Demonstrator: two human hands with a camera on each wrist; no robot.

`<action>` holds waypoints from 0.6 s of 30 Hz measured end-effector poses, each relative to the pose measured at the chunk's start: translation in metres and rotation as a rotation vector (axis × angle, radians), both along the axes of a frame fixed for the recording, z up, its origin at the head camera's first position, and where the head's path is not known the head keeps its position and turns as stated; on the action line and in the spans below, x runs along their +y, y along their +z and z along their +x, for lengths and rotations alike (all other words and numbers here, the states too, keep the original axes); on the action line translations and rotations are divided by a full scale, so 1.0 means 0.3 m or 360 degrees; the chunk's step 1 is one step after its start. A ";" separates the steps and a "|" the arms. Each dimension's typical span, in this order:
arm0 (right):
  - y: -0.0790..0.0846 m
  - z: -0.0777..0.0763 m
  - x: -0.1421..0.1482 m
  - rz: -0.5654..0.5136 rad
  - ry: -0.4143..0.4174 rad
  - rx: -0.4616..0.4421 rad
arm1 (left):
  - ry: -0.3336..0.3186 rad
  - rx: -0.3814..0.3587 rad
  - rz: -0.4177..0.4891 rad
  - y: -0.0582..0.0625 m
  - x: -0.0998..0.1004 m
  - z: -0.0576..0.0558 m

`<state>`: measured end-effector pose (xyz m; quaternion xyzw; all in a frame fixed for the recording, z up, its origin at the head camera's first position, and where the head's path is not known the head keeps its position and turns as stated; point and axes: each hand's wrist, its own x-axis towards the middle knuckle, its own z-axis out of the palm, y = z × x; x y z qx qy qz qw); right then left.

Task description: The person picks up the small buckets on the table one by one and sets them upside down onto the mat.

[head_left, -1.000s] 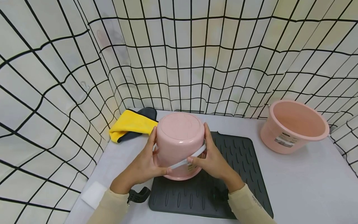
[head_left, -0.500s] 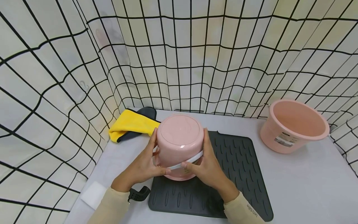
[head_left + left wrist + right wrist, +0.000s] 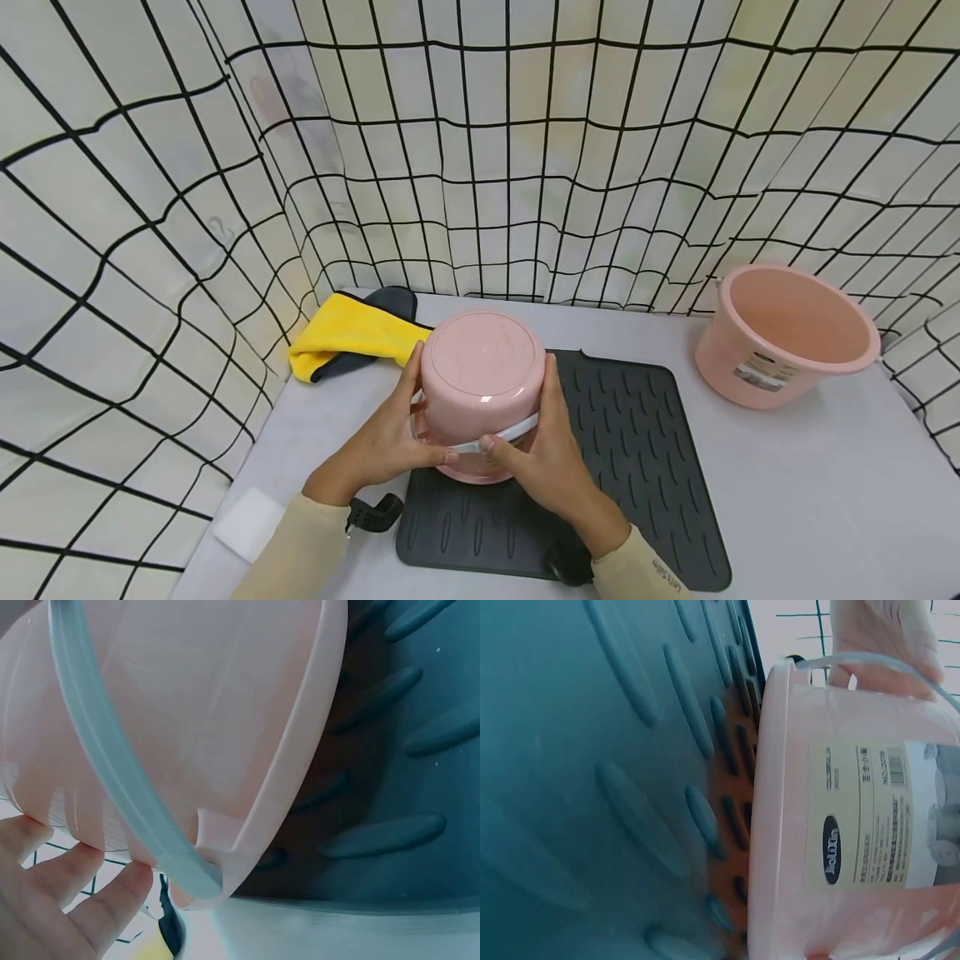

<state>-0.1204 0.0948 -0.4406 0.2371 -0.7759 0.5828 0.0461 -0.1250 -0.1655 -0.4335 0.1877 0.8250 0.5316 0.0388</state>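
Note:
A pink bucket [image 3: 483, 400] stands bottom-up, rim down over a dark ribbed mat [image 3: 630, 433]; whether the rim bears fully on the mat I cannot tell. My left hand [image 3: 382, 442] grips its left side, with the fingers [image 3: 97, 915] against the wall in the left wrist view. On the opposite side my right hand [image 3: 551, 467] holds the bucket, its thumb at the pale handle [image 3: 517, 429] that crosses the front. A printed label [image 3: 862, 817] shows in the right wrist view. The bucket's inside is hidden.
A second pink bucket [image 3: 787, 333] stands upright at the right. A yellow and grey cloth [image 3: 360, 333] lies at the back left, and a small white piece [image 3: 251, 521] at the front left. Black wire grid [image 3: 510, 150] encloses the table's back and left.
The bucket has come down slightly. My right hand has shifted left and lower around it, and the handle has swung a little flatter across the front.

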 end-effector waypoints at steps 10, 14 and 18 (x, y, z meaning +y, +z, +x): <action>-0.027 0.045 -0.029 0.0133 -0.0195 0.0118 | -0.0011 0.0022 0.0023 -0.020 0.000 -0.015; -0.033 0.053 -0.035 0.0141 -0.0226 0.0180 | 0.0010 0.0021 -0.0001 -0.023 0.000 -0.016; -0.037 0.053 -0.035 0.0124 -0.0245 0.0198 | 0.0006 0.0021 0.0008 -0.026 0.002 -0.018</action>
